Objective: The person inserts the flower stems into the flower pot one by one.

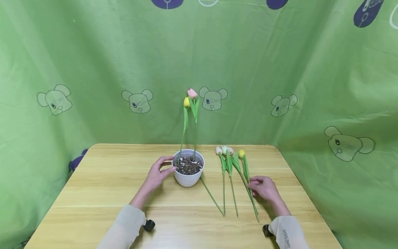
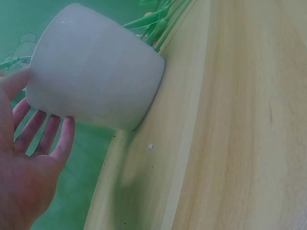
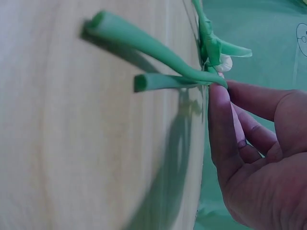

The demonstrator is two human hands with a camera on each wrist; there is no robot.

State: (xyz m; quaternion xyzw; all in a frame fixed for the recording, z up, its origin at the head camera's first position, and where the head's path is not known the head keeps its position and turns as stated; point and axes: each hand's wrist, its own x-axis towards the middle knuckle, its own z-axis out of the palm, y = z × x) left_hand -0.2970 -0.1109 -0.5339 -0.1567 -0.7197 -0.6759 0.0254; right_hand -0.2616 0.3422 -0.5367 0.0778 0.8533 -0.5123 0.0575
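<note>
The right hand (image 1: pixel 264 188) pinches the green stem of a yellow tulip (image 1: pixel 245 167) between thumb and forefinger, on the right side of the worktop (image 1: pixel 109 186). A second stem (image 3: pixel 153 82) runs close behind the first in the right wrist view, and I cannot tell whether it is caught in the pinch as well. The left hand (image 1: pixel 157 174) is spread at the left side of a white flowerpot (image 1: pixel 187 180), thumb and fingertips touching its wall near the rim. Upright in the pot's dark soil (image 1: pixel 188 166) stand a yellow bloom (image 1: pixel 186 102) and a pink bloom (image 1: pixel 192 93); a loose stem (image 1: pixel 212 196) lies beside the pot, its upper part hidden. Between pot and right hand lie a blush tulip (image 1: pixel 223 164), a white tulip (image 1: pixel 229 164) and a pink tulip (image 1: pixel 237 166). The flowers look artificial and should be very light, with smooth, springy stems that flex but hold their line, and softer heads and leaves that could crease or come loose if squeezed. The bare stem below the leaves seems the best hold, and a grip nearer the cut end would let less of it bend under a push. The pot looks smooth and rigid, perhaps inclined to slide, so a hand at its upper wall suits it.
</note>
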